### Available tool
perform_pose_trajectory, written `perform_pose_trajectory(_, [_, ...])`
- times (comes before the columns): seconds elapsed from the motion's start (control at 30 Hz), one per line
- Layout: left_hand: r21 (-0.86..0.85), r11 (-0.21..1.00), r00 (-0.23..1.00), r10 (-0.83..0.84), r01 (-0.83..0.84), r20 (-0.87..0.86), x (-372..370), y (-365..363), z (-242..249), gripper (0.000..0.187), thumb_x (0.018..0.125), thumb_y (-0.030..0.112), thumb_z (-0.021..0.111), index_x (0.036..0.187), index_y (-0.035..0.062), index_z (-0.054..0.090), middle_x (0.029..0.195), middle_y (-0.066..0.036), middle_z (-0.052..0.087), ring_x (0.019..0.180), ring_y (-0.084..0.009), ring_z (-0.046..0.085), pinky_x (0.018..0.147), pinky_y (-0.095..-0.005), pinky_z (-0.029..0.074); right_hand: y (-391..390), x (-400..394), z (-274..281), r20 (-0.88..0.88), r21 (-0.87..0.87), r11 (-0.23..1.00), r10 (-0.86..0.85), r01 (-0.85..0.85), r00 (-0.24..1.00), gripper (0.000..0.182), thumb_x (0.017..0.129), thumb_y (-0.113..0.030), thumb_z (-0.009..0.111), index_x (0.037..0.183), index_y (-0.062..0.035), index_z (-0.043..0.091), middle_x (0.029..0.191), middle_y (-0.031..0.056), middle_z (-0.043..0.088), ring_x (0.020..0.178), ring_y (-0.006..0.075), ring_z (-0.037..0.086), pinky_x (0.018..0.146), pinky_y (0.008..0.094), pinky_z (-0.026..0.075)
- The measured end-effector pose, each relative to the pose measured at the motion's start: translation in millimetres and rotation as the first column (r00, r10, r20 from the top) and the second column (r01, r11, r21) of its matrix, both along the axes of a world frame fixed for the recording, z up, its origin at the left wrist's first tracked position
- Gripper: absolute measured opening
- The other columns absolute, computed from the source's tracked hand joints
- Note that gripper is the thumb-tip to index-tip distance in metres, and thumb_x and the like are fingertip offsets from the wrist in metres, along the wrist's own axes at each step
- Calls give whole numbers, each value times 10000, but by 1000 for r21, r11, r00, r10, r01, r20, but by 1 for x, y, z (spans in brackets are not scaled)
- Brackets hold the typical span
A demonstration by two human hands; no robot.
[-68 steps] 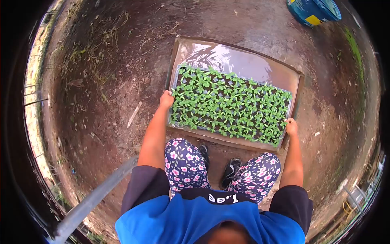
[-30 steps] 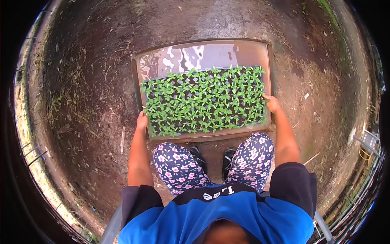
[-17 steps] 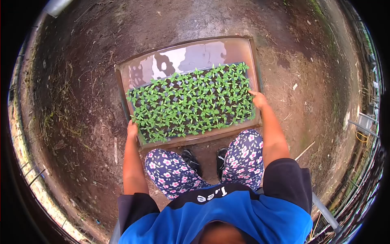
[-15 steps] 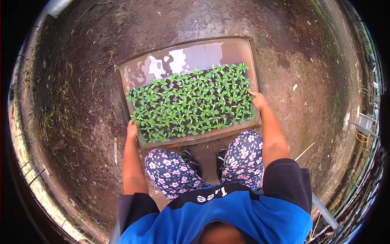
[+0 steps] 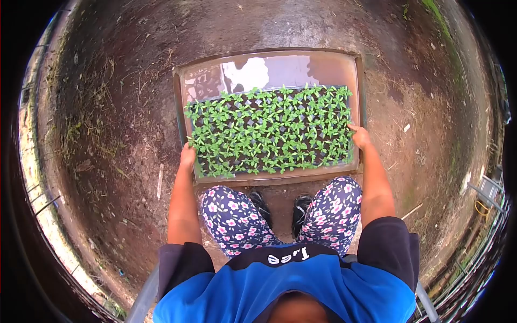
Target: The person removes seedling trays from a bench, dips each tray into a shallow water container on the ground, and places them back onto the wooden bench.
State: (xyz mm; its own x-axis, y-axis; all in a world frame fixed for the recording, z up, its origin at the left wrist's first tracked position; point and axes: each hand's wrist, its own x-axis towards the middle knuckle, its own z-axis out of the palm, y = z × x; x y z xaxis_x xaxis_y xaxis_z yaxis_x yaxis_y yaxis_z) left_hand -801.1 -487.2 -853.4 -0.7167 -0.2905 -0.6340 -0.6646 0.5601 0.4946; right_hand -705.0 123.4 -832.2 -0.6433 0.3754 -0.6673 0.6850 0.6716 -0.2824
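A seedling tray (image 5: 269, 132) full of small green plants lies in a shallow rectangular basin (image 5: 359, 70) of brownish water. My left hand (image 5: 188, 155) is closed on the tray's left edge, its fingertips partly hidden by leaves. At the opposite edge, my right hand (image 5: 360, 136) grips the tray, with a finger reaching over the rim. The tray sits in the near part of the basin, and water (image 5: 291, 67) shows along the far side.
Damp soil (image 5: 124, 161) surrounds the basin. My knees and two dark shoes (image 5: 301, 210) are just on the near side of it. Metal bars (image 5: 142, 296) stand beside my body, and a yellow loop (image 5: 481, 208) hangs at the far right.
The basin and tray appear shifted to the right and more level in the view, as the whole scene has moved. Both hands keep their places at the tray's edges.
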Motion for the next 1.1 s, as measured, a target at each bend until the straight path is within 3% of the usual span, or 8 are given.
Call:
perform_pose_trajectory(0.07, [9,1000,1000,10,-10,1,0,7,8,292,746,96,412,1013,138,525,754,-14,521,615,-108,462,510,-255,371,-3,-3,8,22,-3,1000,-5,5,1000,480,691,-7,459,1079,-281,530,1018,166,533,885,275,557,775,303,414])
perform_pose_trajectory(0.17, [14,999,996,39,-40,82,-3,14,19,326,749,115,417,1062,71,497,943,-91,560,870,-183,518,774,-293,376,-2,-5,5,38,-16,1000,-10,10,999,557,642,63,395,1092,-234,531,1031,158,543,916,248,552,797,279,400])
perform_pose_trajectory(0.37, [23,999,995,48,-50,87,-4,17,24,299,747,113,428,1030,66,509,916,-82,565,843,-176,519,751,-289,383,-5,-11,17,76,-19,1000,-6,8,997,559,638,69,398,1091,-230,534,1020,160,549,877,241,565,776,267,405])
perform_pose_trajectory(0.47, [13,999,995,39,-40,91,-4,16,24,287,744,110,433,1016,70,515,874,-63,565,784,-157,516,706,-277,393,2,-2,2,-29,-46,999,9,-10,1000,566,630,78,398,1078,-235,545,999,154,563,857,222,569,768,257,405])
perform_pose_trajectory(0.67, [45,998,997,46,-49,59,-4,18,28,278,744,102,430,1006,89,525,785,-27,541,656,-115,473,602,-254,384,6,-2,-1,46,-51,997,-58,61,997,481,670,11,439,1047,-264,556,977,163,554,846,273,568,743,288,422])
perform_pose_trajectory(0.77, [41,999,1000,28,-28,0,-1,13,19,262,747,88,425,981,114,542,725,10,498,620,-95,432,569,-232,358,12,6,-17,-156,-106,994,1,-17,988,464,679,3,438,1037,-264,563,956,163,562,838,273,570,733,282,423])
perform_pose_trajectory(0.87, [55,998,999,38,-39,18,1,16,25,291,747,88,419,1013,107,535,745,9,503,647,-96,434,600,-230,358,4,-3,0,23,-76,996,-44,46,999,527,631,74,385,1064,-171,557,1050,108,552,904,193,551,788,230,389])
perform_pose_trajectory(1.1, [13,1000,1000,7,-7,16,4,7,9,326,740,109,417,1052,109,514,845,-55,548,766,-148,502,704,-275,382,-2,-3,8,-70,-57,998,23,-27,997,484,669,55,377,1049,-177,565,1090,110,523,1008,218,504,857,267,373])
